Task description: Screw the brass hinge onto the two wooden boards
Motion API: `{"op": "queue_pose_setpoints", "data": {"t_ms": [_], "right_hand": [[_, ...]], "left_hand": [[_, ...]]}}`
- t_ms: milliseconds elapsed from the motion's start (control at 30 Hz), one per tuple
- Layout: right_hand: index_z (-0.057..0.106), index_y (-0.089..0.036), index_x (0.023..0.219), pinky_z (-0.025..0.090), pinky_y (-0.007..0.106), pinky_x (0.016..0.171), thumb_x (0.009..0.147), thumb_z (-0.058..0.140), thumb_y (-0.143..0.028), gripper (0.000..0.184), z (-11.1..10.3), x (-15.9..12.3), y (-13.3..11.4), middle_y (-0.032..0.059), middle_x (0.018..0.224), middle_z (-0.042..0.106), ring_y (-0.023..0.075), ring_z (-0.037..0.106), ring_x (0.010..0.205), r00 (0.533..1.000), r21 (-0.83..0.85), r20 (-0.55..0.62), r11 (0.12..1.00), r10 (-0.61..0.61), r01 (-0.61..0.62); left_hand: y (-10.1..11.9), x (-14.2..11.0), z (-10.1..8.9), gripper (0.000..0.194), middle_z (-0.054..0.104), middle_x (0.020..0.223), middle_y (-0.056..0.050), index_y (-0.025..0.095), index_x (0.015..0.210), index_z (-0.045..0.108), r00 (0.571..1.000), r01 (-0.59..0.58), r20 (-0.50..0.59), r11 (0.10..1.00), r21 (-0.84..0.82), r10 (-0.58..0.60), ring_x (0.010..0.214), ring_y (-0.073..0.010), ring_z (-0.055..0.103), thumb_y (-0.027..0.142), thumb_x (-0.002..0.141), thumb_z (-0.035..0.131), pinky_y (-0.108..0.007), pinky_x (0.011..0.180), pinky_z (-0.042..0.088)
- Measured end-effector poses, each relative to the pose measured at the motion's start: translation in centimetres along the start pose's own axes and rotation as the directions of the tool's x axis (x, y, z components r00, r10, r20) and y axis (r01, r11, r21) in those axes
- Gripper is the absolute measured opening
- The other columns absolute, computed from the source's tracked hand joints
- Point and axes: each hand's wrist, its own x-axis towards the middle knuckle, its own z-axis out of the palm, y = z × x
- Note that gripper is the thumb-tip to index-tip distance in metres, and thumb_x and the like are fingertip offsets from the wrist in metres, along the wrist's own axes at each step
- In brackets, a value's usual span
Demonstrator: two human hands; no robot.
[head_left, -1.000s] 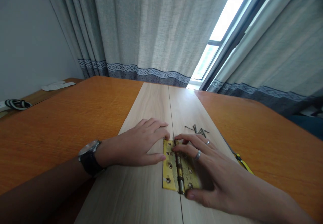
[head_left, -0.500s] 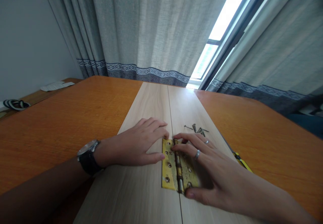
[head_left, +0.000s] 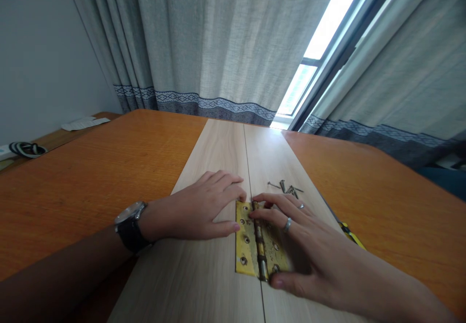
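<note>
Our left hand lies open, fingertips at the tarnished brass butt hinge; our right hand spans it wide, holding it. Uneven pressure could slide it off the dark seam between the pale wood-grain planks.

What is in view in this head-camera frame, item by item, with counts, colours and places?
brass hinge: 1, worn yellow, open flat across the seam between the boards
wood-effect boards: 2, pale beige, side by side on the table
screws: several, metallic, loose on the right board beyond the hinge
tool handle: 1, yellow and black, partly hidden beside the right board
table: 1, orange-brown, under the boards
curtains: grey with dark patterned hems, behind the table
window: 1, bright, between the curtains
papers: white, far left beyond the table
striped object: 1, black and white, far left
wristwatch: 1, black strap, left wrist
rings: 2, silver, right hand
left hand: 1, fingertips at the hinge's left leaf
right hand: 1, spread over the hinge's right leaf
</note>
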Motion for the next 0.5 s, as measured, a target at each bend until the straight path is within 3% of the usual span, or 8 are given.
{"op": "queue_pose_setpoints", "data": {"t_ms": [500], "right_hand": [[0.042,-0.029,0.147,0.039,0.057,0.113,0.084,0.061,-0.066,0.076,0.37,-0.3,0.18,0.0116,0.154,0.038,0.0363,0.037,0.141,0.998,-0.051,-0.051,0.998,-0.044,0.042]], "left_hand": [[-0.1,0.0,0.11,0.036,0.05,0.144,-0.016,0.02,0.119,0.059,1.0,-0.007,-0.016,1.0,0.002,0.007,0.134,-0.0337,0.044,0.043,0.091,0.06,-0.053,0.11,0.036]]}}
